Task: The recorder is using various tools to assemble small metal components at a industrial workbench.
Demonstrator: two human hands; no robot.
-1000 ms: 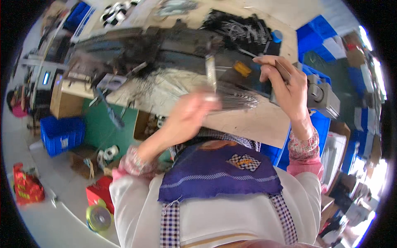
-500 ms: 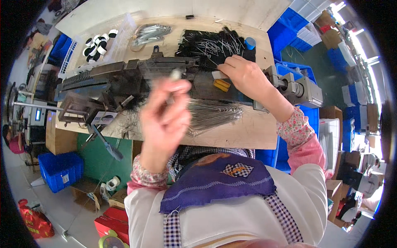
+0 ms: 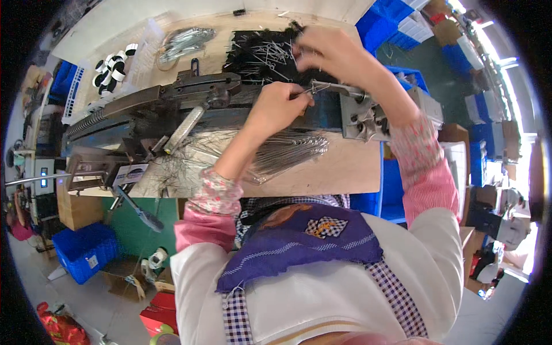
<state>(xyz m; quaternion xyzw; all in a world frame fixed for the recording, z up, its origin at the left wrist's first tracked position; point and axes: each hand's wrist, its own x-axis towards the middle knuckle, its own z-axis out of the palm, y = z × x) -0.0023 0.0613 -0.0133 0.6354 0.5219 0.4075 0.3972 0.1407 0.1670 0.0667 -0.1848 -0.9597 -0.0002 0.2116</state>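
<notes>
My left hand (image 3: 279,109) is closed in a pinch over the dark machine bed (image 3: 230,118). Thin metal wire (image 3: 310,91) runs from its fingertips toward the metal holder (image 3: 339,89) at the machine's right end. Beyond it, my right hand (image 3: 328,54) is smeared by motion above a pile of black-bristled wire brushes (image 3: 253,57); whether it grips anything does not show. A bundle of long looped wires (image 3: 293,152) lies on the bench, nearer to me than my left hand.
Black-and-white round pieces (image 3: 112,69) fill a clear tray (image 3: 144,46) at the back left. Bundled metal wires (image 3: 187,43) lie beside it. A metal lever (image 3: 187,129) sticks up from the machine. Blue bins (image 3: 382,23) stand past the bench's right side.
My left hand has moved right and away from me to the wire by the holder. My right hand has left the machine bed for the brush pile. The view has shifted slightly.
</notes>
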